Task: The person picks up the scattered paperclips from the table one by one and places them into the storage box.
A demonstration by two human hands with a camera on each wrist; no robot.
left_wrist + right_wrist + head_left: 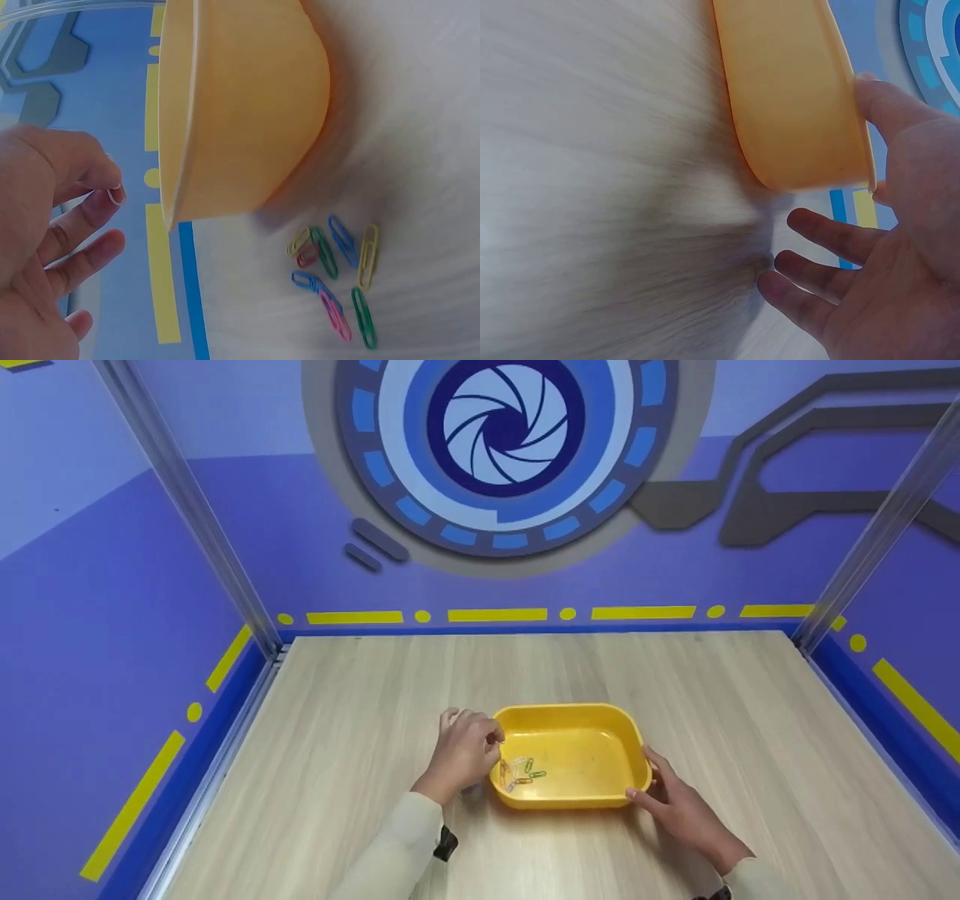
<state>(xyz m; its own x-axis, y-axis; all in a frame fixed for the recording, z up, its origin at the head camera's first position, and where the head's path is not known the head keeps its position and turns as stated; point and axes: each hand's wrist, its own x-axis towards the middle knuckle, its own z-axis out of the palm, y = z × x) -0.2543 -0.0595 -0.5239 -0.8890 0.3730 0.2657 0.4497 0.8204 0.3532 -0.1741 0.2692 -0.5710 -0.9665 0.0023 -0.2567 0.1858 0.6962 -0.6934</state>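
Observation:
A yellow plastic bin stands on the table, with several coloured paper clips lying inside at its left end. Over the bin's left rim, my left hand pinches a small white paper clip between thumb and index finger; its other fingers are spread. Several more paper clips in blue, green, yellow, pink and red lie on the table beside the bin in the left wrist view; the left hand mostly hides them from the head view. At the bin's right front corner, my right hand holds the rim with thumb and index finger.
The light wood table is bounded by a printed back wall and by side walls. Metal posts rise at the rear corners.

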